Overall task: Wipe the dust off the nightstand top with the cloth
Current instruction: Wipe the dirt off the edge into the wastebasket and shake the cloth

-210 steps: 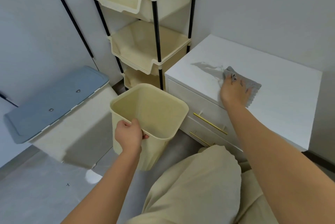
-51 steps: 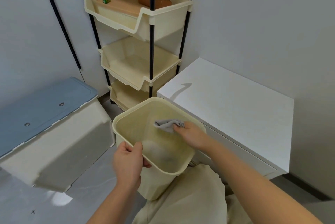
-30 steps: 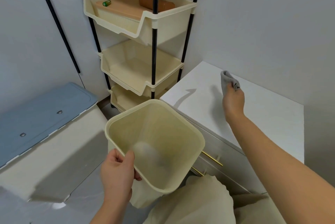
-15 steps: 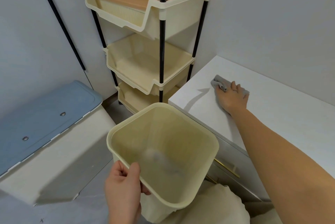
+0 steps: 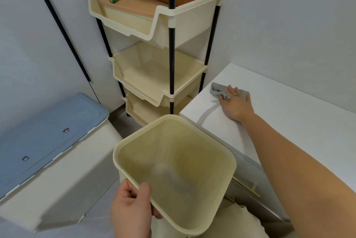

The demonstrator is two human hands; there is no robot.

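The right hand (image 5: 236,104) presses a grey cloth (image 5: 219,91) flat on the white nightstand (image 5: 289,114) top, near its corner beside the tiered rack (image 5: 159,76). In front of the nightstand, the left hand (image 5: 133,210) grips a cream bin (image 5: 173,170) by its rim; something blurred, perhaps dust, lies inside.

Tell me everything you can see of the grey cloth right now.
The grey cloth is a small soft rag, bunched and creased, not spread flat. It lies on the white nightstand top near the corner closest to the shelf rack. The right hand presses flat on it, fingers spread, covering its middle; a crumpled end shows beyond the fingertips and a strip past the hand's far side. Nothing else touches it.
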